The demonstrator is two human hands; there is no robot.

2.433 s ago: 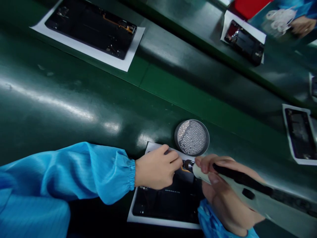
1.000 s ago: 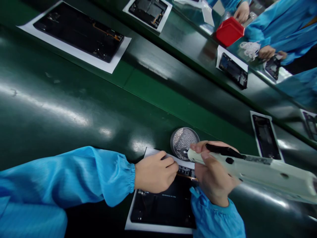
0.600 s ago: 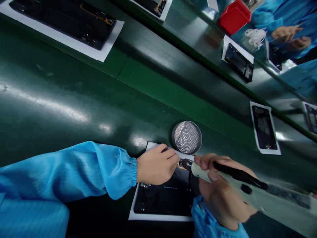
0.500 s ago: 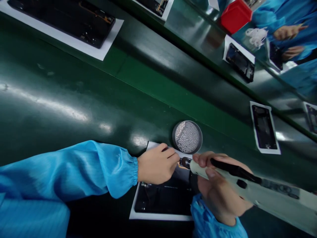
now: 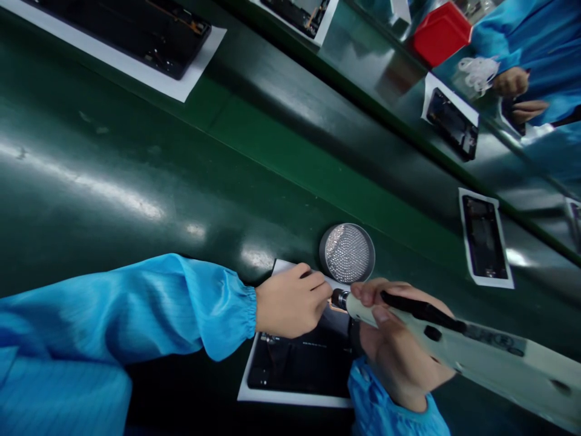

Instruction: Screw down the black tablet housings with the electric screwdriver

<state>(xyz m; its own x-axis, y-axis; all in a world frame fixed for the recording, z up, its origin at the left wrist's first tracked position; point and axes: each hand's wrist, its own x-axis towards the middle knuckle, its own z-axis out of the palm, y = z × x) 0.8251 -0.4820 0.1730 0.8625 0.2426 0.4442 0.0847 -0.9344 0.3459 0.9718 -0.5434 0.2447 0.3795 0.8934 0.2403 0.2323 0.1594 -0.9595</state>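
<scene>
My right hand is wrapped round a pale electric screwdriver, its tip pointing left at the top part of a black phone-like panel. The panel lies on a white sheet in front of me. My left hand rests over the panel's upper left, fingertips pinched together beside the screwdriver tip; what they hold, if anything, is hidden. An orange strip shows just under the tip. Just beyond the hands stands a round dish of small silvery screws.
More black panels on white sheets lie at the upper left, the top and the right. A red bin stands at the upper right, near another person's hands and blue sleeves. A raised ledge crosses the green bench.
The view has shifted slightly. The screwdriver's rear has swung a little, while both hands stay at the panel. The other person's hands have drawn closer together.
</scene>
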